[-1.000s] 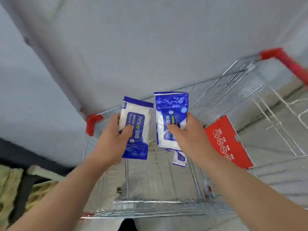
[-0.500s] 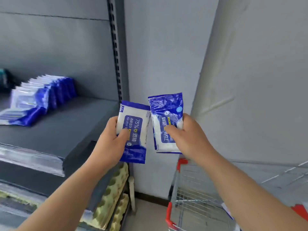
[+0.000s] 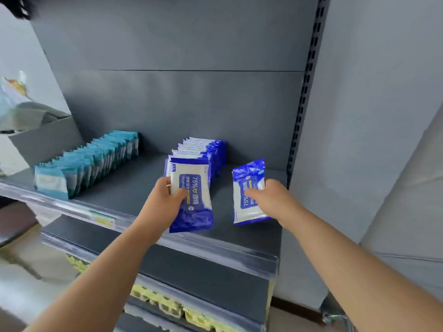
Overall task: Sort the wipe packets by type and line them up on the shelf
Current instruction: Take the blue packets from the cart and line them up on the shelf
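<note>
Nearest, both forearms rise from the lower edge of the view, above yellow egg trays (image 3: 163, 300) on the tier below. The left hand (image 3: 165, 202) grips a white-and-blue packet (image 3: 191, 209) printed "75%", with the thumb curled across its face and the other fingers behind it. The right hand (image 3: 271, 200) grips a glossier blue packet (image 3: 248, 188) the same way, thumb on the label. Both packets are held upright over the shelf (image 3: 134, 188), apart from each other.

Just beyond the left fingertips stands the dark-blue row (image 3: 208, 149), its front packet directly behind the held one. Well out past the left knuckles runs a light-blue row (image 3: 96, 156). Beyond the right fingertips lies grey shelf surface, then the back panel (image 3: 179, 104).

Likely hazards:
- Pressing the left packet hard against the row could tip the soft packs backward or skew the line.
- Releasing it too near the shelf lip could let it fall forward.
- Adding the right packet to the same row could mix types if its print differs.

Not resolved:
- The fingers behind each packet are hidden.
- It is unclear whether either packet's lower edge touches the shelf.
- The small print cannot be read.
- The packets deeper in each row overlap one another.
- The items at the far left are blurred.
</note>
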Available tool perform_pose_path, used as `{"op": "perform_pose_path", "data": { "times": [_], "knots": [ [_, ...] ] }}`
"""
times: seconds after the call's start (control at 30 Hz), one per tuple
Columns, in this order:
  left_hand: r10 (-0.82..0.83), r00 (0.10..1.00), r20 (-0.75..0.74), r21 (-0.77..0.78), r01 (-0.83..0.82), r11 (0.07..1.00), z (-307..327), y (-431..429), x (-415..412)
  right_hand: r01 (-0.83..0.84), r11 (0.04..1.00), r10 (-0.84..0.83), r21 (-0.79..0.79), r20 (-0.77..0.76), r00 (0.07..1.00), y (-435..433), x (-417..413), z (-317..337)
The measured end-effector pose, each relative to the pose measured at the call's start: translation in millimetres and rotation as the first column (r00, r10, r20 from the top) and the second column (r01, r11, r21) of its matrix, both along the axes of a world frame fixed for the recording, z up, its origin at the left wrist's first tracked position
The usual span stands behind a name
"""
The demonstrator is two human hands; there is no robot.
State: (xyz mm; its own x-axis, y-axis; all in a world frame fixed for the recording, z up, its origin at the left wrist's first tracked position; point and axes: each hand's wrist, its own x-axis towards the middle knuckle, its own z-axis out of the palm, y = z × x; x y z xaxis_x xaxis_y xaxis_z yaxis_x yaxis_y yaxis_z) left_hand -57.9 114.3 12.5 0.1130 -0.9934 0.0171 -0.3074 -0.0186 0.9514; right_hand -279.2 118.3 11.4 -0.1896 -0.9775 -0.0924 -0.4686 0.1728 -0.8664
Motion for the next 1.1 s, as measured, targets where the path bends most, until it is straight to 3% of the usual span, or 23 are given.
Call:
{"op": "perform_pose_path", "data": {
  "times": [0.23,0.33,0.4,0.53,0.8,1.1],
  "knots": [
    [-0.072,0.974,-0.216,0.052,0.085,0.995,-7,-53,25,0.009,0.996,0.013,0.089,-0.252,0.968,-47,21,-13],
    [-0.099,0.946,-0.309,0.033,0.115,0.993,-4,-65,25,-0.041,0.999,0.030,-0.017,-0.417,0.909,-57,23,-6],
    [-0.138,0.921,-0.365,0.001,0.149,0.989,-1,-71,24,-0.138,0.983,0.099,-0.121,-0.281,0.955,-64,34,5],
    [-0.232,0.867,-0.440,-0.074,0.222,0.972,3,-80,18,-0.254,0.962,0.250,-0.099,-0.044,0.967,-77,63,16],
    [-0.151,0.752,-0.641,-0.004,0.193,0.981,9,-112,45,0.023,0.997,-0.007,-0.078,0.199,0.980,-102,49,17],
    [-0.247,0.696,-0.674,0.071,0.394,0.916,16,-135,65,0.062,0.996,-0.039,-0.058,0.333,0.942,-97,83,18]
  ]
}}
